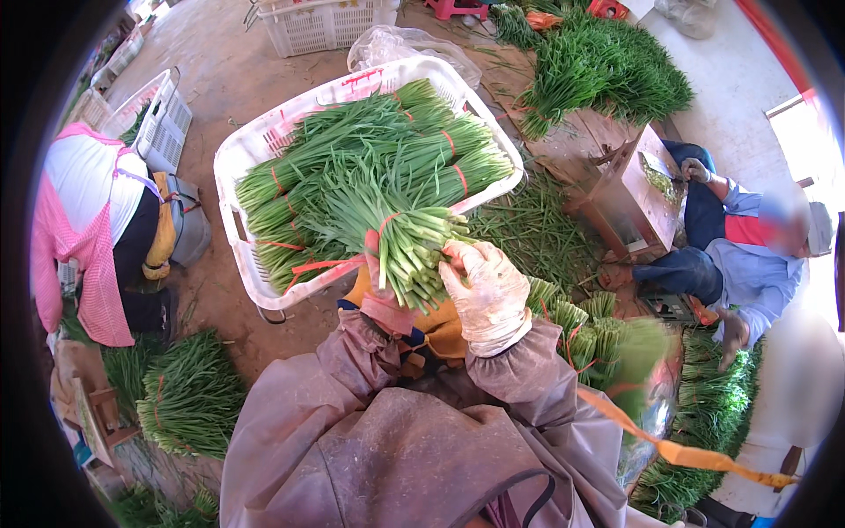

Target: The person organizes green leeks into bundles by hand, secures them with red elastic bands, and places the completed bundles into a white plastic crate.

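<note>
A bunch of green garlic chives [400, 251] lies tilted over the near edge of a white plastic crate [236, 238], its pale cut ends toward me. My left hand [387, 310] is wrapped round the bunch from below, mostly hidden by the stems; a red strip [321, 262] trails leftward from beside it. My right hand [488, 295], in a pale, stained glove, pinches at the stem ends on the right side of the bunch. More garlic chive bunches [440, 158] tied with red bands fill the crate.
A seated co-worker [748, 238] is by a wooden box [647, 189] at right; another person in pink [101, 229] bends at left. Chive piles [607, 75] lie at far right and bundles [189, 396] at lower left. An orange strap [687, 453] crosses lower right.
</note>
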A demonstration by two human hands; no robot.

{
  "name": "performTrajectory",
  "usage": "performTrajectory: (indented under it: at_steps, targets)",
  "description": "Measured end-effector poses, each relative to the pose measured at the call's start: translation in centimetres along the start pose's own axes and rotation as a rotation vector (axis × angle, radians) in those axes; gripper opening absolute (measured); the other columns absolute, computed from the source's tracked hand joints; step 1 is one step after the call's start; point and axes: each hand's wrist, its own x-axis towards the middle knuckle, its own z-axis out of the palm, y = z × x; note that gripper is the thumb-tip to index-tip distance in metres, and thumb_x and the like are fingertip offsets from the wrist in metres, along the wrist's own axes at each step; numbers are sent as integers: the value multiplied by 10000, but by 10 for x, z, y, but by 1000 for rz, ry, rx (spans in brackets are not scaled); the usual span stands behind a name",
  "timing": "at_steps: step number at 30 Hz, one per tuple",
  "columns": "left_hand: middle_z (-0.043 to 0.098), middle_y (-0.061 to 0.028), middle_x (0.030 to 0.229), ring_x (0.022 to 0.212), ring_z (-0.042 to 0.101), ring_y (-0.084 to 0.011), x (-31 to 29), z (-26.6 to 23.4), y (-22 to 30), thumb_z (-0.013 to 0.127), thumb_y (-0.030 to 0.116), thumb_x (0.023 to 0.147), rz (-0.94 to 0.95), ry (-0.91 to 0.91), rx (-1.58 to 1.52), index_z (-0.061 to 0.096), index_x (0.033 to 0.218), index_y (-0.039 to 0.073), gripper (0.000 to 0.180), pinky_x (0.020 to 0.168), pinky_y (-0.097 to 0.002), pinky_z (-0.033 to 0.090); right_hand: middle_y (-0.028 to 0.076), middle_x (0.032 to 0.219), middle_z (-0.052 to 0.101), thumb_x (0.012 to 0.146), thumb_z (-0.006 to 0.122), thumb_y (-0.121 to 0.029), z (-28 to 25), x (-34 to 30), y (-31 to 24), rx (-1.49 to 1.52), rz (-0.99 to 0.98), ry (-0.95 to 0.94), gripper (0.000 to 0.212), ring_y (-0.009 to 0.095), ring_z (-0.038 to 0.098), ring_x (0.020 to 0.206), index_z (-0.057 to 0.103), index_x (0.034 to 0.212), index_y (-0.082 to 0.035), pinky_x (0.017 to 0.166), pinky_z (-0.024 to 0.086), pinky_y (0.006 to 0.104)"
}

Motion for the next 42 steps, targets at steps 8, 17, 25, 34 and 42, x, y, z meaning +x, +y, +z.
performTrajectory:
  at_steps: [8,17,25,34,42]
  targets:
    - [521,-264,1321,1122,584,-434,-10,-16,-4,453,670,903,-4,138,-93,444,1374,48,780,890,-535,545,37,888,607,786,714,-177,-3,-10,-6,59,45,-75,218,253,618,811,656,995,-151,680,513,379]
    - [585,-211,1262,1112,595,-389,-15,-27,-7,458,675,897,70,154,-40,504,1318,47,758,968,-519,492,27,881,592,718,758,-188,11,-18,5,-162,-127,-79,225,268,592,839,681,924,-144,720,487,394]
    - [595,-212,1238,1111,595,-370,-13,-21,-6,460,695,884,31,117,17,539,1277,45,764,978,-525,478,68,851,606,662,817,-166,28,-21,3,306,153,43,272,289,576,867,701,899,-98,742,466,411]
    - [606,-233,1205,1054,620,-381,-14,-45,-6,480,671,888,14,188,-20,540,1257,24,747,925,-522,515,34,831,610,588,818,-124,23,-25,17,215,-3,63,247,270,564,847,712,811,-135,757,445,404]
    - [621,-177,1213,1107,596,-363,-15,-49,-5,471,683,885,57,253,-5,546,1263,59,733,963,-516,486,18,811,578,625,752,-124,25,-19,8,19,-125,79,127,275,548,847,659,711,-139,817,406,433]
